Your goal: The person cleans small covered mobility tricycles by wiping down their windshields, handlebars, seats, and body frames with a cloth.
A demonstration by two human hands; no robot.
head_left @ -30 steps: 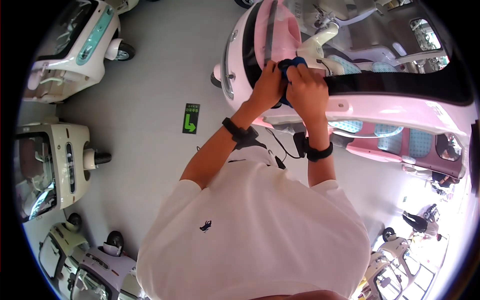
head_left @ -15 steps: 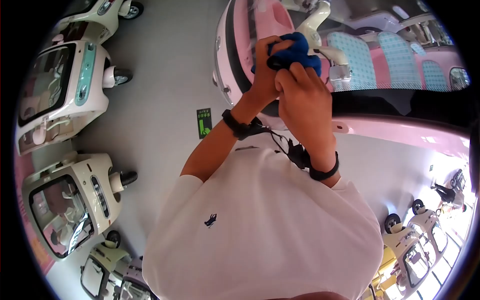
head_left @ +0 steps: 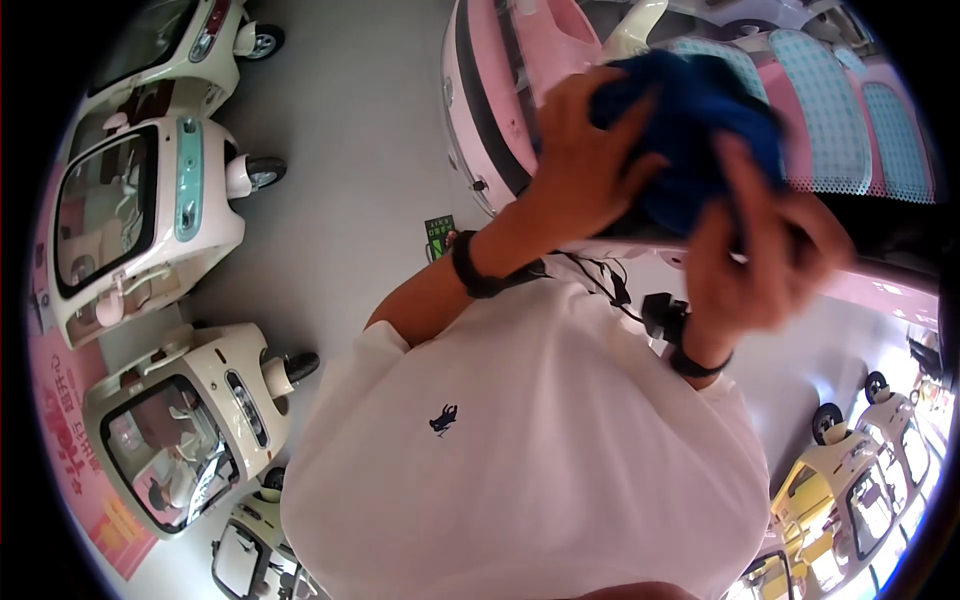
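A blue cloth [head_left: 690, 130] is bunched up in front of me, blurred by motion, above the door side of a pink and white small vehicle [head_left: 480, 110]. My left hand [head_left: 585, 150] grips the cloth's left part, with thumb and fingers on it. At the cloth's lower right is my right hand [head_left: 760, 250], strongly smeared; one finger lies over the cloth, and its grip cannot be made out. Behind the cloth, a cream steering part [head_left: 635, 28] shows in part. Seats with teal checked covers [head_left: 815, 110] are visible inside the vehicle.
Several small cream vehicles stand on the left, one with a teal front panel [head_left: 188, 180]. More, including a yellow one [head_left: 815, 490], are at the lower right. A green floor sign [head_left: 438, 235] lies near my left forearm. A pink banner [head_left: 75, 430] lies at far left.
Both hands have moved right with the blue cloth, which has opened out from a tight bundle. My right hand has moved away from my left. The camera view has shifted slightly.
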